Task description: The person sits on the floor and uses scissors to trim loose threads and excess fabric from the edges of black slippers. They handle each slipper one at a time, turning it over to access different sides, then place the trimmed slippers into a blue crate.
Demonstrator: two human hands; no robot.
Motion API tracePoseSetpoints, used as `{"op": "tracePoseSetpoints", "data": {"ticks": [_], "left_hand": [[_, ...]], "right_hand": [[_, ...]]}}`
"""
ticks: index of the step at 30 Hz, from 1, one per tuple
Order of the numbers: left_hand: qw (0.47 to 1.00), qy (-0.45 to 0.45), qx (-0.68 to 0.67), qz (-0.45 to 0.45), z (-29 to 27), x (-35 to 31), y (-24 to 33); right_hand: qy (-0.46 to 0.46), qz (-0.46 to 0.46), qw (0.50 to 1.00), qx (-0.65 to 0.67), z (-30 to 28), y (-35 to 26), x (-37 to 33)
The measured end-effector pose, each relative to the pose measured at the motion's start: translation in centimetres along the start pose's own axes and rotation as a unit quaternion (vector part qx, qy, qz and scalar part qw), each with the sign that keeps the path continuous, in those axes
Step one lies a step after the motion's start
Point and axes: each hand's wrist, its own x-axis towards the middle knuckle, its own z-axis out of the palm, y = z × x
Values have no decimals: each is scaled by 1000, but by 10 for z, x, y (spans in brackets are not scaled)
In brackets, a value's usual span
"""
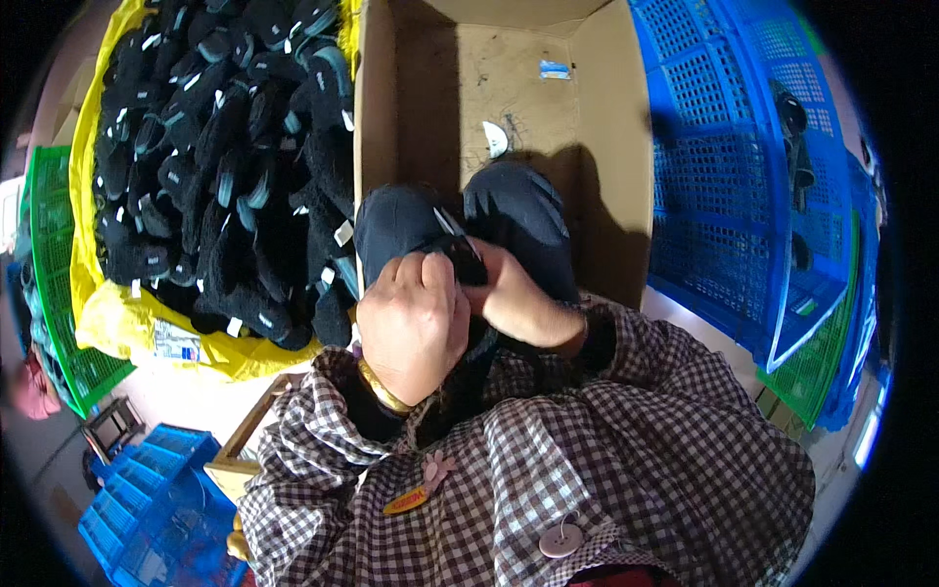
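Note:
My left hand (413,318) is curled into a fist over my lap, its fingers wrapped round part of a black fabric piece (468,266). From the other side my right hand (523,301) grips the same piece, thumb and fingers closed. Two thin silvery points, like blades of small scissors (449,223), stick up beside it; which hand holds them I cannot tell. Most of the piece is hidden by my hands. To the left lies a heap of black fuzzy pieces (210,186) with grey-green parts and small white labels; they look like gloves.
A yellow sack (117,318) surrounds the heap. An open cardboard box (611,127) in front of me holds a white scrap (496,139), a blue-and-white scrap (555,69) and loose threads. Blue crates (724,186) stand at right, another blue crate (161,509) at lower left, a green crate (54,264) at left.

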Motion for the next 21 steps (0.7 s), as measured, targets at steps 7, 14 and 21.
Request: {"op": "tracePoseSetpoints", "data": {"ticks": [7, 14, 21], "left_hand": [[994, 12, -55, -94, -3, -46, 14], [992, 34, -90, -78, 16, -80, 6], [988, 95, -119, -4, 36, -83, -2]], "right_hand": [[-51, 59, 990, 121, -9, 5, 2], [15, 8, 995, 99, -14, 34, -10], [73, -82, 994, -21, -13, 29, -18]]}}
